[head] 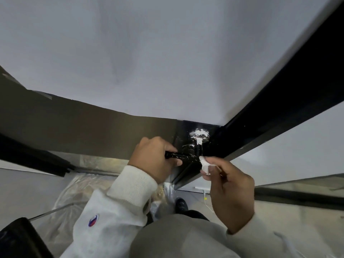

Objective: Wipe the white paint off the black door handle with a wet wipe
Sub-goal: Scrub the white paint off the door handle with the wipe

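Note:
A black lever door handle (183,156) sticks out from a black door (270,118), flecked with white paint. A thick white paint blotch (198,134) covers its round base. My left hand (155,158) grips the free end of the lever, fingers curled round it. My right hand (229,185) pinches a small folded white wet wipe (204,165) between thumb and fingertips. The wipe's tip touches the lever near its bend at the base.
A pale wall (149,53) fills the upper view, with a brown band (83,125) below it. Clear plastic sheeting (78,194) covers the floor. A dark shoe (180,204) and a thin white cable (206,202) lie below the door edge.

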`<act>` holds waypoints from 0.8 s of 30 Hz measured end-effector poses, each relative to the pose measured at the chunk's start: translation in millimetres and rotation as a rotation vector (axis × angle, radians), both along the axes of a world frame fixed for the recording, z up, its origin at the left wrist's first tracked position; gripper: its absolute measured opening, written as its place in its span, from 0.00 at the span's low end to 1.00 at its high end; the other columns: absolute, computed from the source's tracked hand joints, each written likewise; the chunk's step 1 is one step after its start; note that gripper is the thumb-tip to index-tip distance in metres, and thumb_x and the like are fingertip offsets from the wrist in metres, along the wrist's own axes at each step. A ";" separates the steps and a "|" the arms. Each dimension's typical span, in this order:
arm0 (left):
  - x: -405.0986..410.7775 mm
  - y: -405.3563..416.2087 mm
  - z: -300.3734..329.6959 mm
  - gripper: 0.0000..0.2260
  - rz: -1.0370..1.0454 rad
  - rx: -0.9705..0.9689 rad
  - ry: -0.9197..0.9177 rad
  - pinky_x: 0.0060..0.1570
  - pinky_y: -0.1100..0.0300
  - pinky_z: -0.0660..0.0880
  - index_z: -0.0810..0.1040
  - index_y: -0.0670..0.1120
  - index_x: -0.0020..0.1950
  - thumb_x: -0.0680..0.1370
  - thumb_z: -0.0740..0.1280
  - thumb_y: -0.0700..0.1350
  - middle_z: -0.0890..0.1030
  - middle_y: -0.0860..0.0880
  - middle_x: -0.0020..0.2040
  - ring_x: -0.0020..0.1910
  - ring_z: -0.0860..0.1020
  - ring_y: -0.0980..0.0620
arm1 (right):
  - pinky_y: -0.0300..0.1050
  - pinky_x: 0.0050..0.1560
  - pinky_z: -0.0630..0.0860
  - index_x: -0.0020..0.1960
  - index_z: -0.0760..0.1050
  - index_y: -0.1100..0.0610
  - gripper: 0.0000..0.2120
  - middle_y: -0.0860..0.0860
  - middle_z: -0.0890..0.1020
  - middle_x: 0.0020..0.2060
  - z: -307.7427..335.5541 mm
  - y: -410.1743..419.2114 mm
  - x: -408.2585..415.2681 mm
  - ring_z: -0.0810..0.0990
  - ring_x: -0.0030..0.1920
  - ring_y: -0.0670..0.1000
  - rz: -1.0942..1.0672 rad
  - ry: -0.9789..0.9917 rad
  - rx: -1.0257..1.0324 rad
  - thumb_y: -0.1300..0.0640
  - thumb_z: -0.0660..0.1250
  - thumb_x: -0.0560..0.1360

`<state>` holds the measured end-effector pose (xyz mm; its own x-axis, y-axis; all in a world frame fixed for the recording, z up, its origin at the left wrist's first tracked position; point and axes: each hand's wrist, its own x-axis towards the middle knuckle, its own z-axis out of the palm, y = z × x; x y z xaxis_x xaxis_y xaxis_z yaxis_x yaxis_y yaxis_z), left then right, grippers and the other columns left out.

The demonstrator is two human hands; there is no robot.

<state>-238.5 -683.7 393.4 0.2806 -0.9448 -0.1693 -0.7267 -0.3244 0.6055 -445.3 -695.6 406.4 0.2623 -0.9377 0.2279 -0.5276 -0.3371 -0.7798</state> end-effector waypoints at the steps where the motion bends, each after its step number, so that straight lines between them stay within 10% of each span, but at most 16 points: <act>1: 0.7 0.3 1.3 0.06 0.008 -0.004 0.004 0.57 0.54 0.67 0.85 0.63 0.47 0.72 0.72 0.60 0.83 0.60 0.42 0.50 0.70 0.49 | 0.41 0.47 0.83 0.56 0.82 0.55 0.09 0.48 0.87 0.46 -5.7 0.0 0.0 0.87 0.45 0.43 -0.088 -0.103 0.108 0.61 0.64 0.82; 14: -2.0 4.5 6.8 0.05 -0.069 -0.010 -0.065 0.54 0.51 0.69 0.81 0.64 0.40 0.75 0.69 0.60 0.79 0.61 0.31 0.44 0.74 0.47 | 0.56 0.53 0.80 0.55 0.76 0.67 0.06 0.60 0.80 0.55 -4.1 -16.2 42.9 0.82 0.52 0.64 -0.471 -1.023 1.039 0.67 0.61 0.82; 24: -6.7 6.8 13.9 0.05 -0.067 -0.104 -0.142 0.46 0.72 0.56 0.84 0.54 0.42 0.75 0.71 0.52 0.82 0.55 0.33 0.36 0.77 0.54 | 0.44 0.40 0.64 0.63 0.72 0.51 0.16 0.53 0.74 0.56 -36.8 -24.1 51.8 0.73 0.39 0.49 -0.192 -1.228 1.500 0.47 0.57 0.79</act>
